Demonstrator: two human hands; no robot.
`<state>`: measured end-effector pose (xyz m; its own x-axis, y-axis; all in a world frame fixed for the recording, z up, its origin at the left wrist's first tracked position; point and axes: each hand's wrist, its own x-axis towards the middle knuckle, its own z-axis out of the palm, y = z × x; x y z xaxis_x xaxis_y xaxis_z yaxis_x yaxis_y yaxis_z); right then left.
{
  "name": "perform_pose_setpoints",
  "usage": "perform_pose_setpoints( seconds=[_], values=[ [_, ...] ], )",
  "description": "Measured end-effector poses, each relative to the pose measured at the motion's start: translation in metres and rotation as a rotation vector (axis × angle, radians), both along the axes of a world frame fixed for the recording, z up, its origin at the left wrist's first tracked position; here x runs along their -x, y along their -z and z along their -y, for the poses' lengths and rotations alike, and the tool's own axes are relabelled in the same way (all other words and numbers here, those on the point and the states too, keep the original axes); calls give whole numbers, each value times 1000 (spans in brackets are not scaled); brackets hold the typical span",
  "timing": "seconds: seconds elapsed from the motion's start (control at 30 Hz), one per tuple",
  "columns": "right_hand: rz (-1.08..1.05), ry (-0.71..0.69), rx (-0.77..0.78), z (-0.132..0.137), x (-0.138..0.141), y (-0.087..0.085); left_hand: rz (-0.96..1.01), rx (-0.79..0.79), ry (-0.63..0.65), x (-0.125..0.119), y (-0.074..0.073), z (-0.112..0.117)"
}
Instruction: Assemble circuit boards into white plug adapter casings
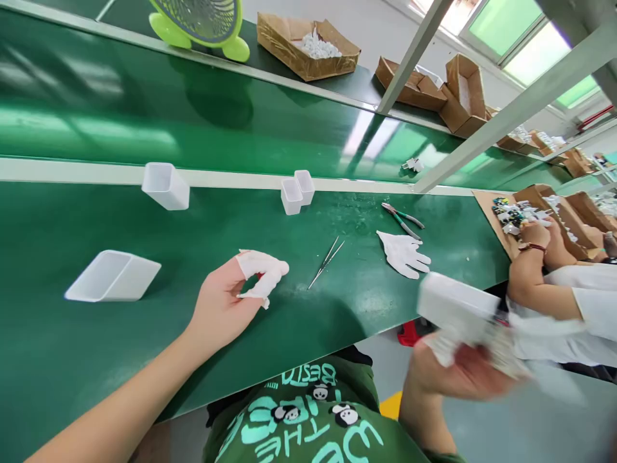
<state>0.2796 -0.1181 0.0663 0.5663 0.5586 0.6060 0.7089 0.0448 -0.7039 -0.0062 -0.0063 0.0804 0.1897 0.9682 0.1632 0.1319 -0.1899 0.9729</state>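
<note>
My right hand (pixel 475 373), blurred by motion, grips a white plastic container (pixel 456 302) past the table's front edge at the right. White covering shows on its fingers. My left hand (pixel 236 289) is over the green table, with white finger cots on its fingers. Its thumb and fingers curl together in a pinch; whether anything small is between the tips is hidden. Silver tweezers (pixel 325 263) lie just right of it. Farther right are a white glove (pixel 403 254) and cutting pliers (pixel 403 218) with green-and-grey handles.
White containers stand or lie on the green table: one tipped (pixel 113 276) at left, one bigger container (pixel 166 186) and two small cups (pixel 297 191) at the back. A fan (pixel 202 26) and cardboard boxes (pixel 308 48) occupy the shelf. A co-worker's hands (pixel 537 238) handle small parts at right.
</note>
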Motion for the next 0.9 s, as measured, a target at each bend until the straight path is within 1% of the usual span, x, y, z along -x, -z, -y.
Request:
perform_pose_setpoints(
  seconds=[0.1,0.2,0.33,0.43,0.53,0.6,0.63,0.7,0.73,0.77,0.8,0.87,0.9],
  values=[
    [203,-154,145,-10,4,23,-10,53,18,-3,-3,0],
    [328,-217,219,-16,9,40,-28,86,18,-4,-5,0],
    [425,-221,257,-11,10,47,-44,108,17,-4,-2,0],
    [444,-215,287,-8,8,53,-73,108,40,-7,0,1],
    [424,-229,279,-7,4,58,-95,121,51,-9,1,1],
    [359,-276,305,-9,3,57,-123,102,70,-9,4,0],
    [325,-296,324,-10,3,54,-140,65,83,-8,7,0],
    [197,-328,339,-13,9,44,-167,-63,101,-6,15,2],
    [59,-354,335,-14,14,38,-176,-146,104,-6,20,3],
    [-139,-400,332,-15,22,30,-187,-233,109,-6,24,6],
    [-394,-466,335,-15,31,21,-204,-317,123,-6,28,8],
    [-983,-630,371,-15,52,3,-233,-488,182,-8,32,14],
    [-1233,-702,403,-15,62,-6,-240,-571,233,-10,33,17]
  ],
)
